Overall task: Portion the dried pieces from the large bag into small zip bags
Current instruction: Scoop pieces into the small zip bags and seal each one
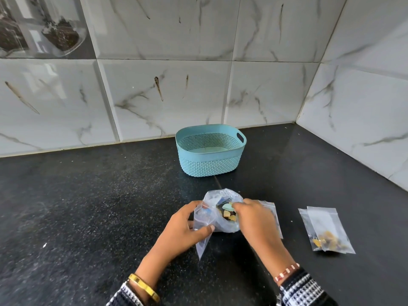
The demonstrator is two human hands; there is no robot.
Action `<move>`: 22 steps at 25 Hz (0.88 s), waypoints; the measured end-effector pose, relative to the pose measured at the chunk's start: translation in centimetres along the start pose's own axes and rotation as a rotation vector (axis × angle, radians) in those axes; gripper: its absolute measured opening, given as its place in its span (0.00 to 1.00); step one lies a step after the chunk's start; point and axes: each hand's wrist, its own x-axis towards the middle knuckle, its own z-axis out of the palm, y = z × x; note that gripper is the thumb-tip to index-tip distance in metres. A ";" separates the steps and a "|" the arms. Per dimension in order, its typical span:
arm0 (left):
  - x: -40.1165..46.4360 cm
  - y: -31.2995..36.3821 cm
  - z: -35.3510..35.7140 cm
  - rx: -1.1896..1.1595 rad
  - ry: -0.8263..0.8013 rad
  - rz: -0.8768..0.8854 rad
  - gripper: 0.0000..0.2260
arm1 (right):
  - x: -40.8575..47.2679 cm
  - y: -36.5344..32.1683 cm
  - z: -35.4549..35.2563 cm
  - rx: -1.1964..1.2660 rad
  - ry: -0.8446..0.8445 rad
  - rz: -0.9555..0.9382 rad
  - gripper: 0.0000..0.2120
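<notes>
With the big bag (217,212) at six o'clock from the basket (209,149), my left hand (187,226) pinching a small bag (202,237), I'd have my right hand (254,215), fingers curled in, lift few pieces (227,214).

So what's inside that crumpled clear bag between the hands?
The large bag holds mixed dried pieces: pale green, tan, yellow and dark ones. The right hand reaches into its mouth, hiding pieces beneath the fingers and whatever lies deeper.
</notes>
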 end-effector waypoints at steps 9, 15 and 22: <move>0.1 -0.1 0.3 -0.082 -0.011 -0.018 0.17 | 0.9 -1.2 0.9 0.369 -0.087 0.299 0.10; 0.2 -0.2 0.2 -0.116 -0.043 -0.023 0.19 | 2.2 -0.6 1.8 0.685 -0.155 0.366 0.10; 0.2 0.2 0.3 -0.154 -0.052 -0.012 0.19 | 2.4 0.7 0.4 1.184 -0.302 0.710 0.06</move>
